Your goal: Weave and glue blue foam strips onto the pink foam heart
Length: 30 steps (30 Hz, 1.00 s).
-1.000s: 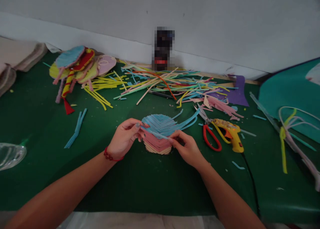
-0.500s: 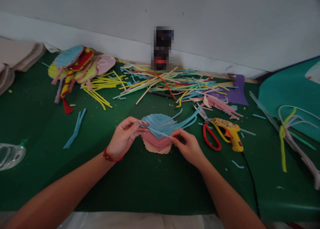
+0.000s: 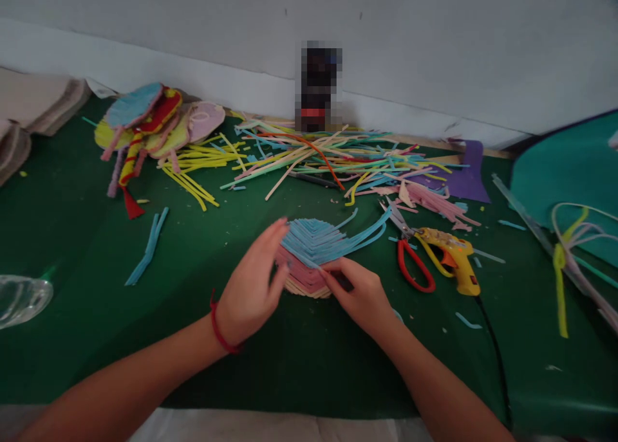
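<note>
The person bends over a green worktop [image 3: 96, 255] with a small woven pad [image 3: 313, 239] right in front of them, in the middle of the cloth and just left of the red-handled scissors [image 3: 410, 265] and the yellow glue gun [image 3: 451, 258]. The left hand [image 3: 253, 287] lies released, fingers stretched out and laid flat against the pad's left edge, steadying it. The right hand [image 3: 360, 294] is curled, thumb and forefinger pinched on the near end of 1 blue strip [image 3: 309, 260] that crosses the pad at a slant. The pad looks light and soft, made of thin foam-like bands, blue on the far half and pink on the near half, laid in a chevron. I would guess it bends easily and that a loose band would slide or lift if tugged, so the flat palm on the edge and a fingertip pinch at a strip's end seem the sensible holds. Its spine, where the chevrons meet, seems to run away from the person towards the wall, which I take for the long axis, while several untrimmed blue tails stream off to the right, towards the scissors. Behind it a tangle of coloured strips [image 3: 333, 156] sprawls, and a heap of finished pads [image 3: 145, 120] sits far left.
</note>
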Each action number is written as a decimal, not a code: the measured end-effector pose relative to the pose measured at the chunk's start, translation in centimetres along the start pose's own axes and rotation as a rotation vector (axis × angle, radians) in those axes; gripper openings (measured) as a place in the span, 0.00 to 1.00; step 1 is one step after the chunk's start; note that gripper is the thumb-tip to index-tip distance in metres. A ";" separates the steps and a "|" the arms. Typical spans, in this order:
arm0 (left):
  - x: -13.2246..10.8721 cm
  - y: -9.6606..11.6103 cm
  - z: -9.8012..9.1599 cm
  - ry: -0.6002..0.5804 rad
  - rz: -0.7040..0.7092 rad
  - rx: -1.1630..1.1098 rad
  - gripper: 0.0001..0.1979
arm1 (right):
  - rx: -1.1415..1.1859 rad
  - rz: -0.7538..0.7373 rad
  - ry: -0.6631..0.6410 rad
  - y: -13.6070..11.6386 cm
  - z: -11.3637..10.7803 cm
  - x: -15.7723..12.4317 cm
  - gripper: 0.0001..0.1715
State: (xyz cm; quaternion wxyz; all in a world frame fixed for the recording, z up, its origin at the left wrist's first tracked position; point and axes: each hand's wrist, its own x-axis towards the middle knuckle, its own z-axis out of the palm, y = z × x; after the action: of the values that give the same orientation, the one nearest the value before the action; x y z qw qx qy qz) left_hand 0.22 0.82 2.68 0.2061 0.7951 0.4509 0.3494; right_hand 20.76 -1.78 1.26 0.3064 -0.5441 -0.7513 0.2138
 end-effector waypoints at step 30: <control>-2.9 0.2 2.4 -0.381 -0.076 0.606 0.37 | -0.050 0.014 -0.130 -0.7 -0.1 -0.1 0.06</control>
State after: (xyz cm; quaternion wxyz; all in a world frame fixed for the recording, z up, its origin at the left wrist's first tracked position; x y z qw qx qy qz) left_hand 1.13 -1.85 0.12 0.0544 0.8536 0.5168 0.0374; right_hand 20.36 -2.09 1.73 0.2419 -0.5418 -0.7708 0.2319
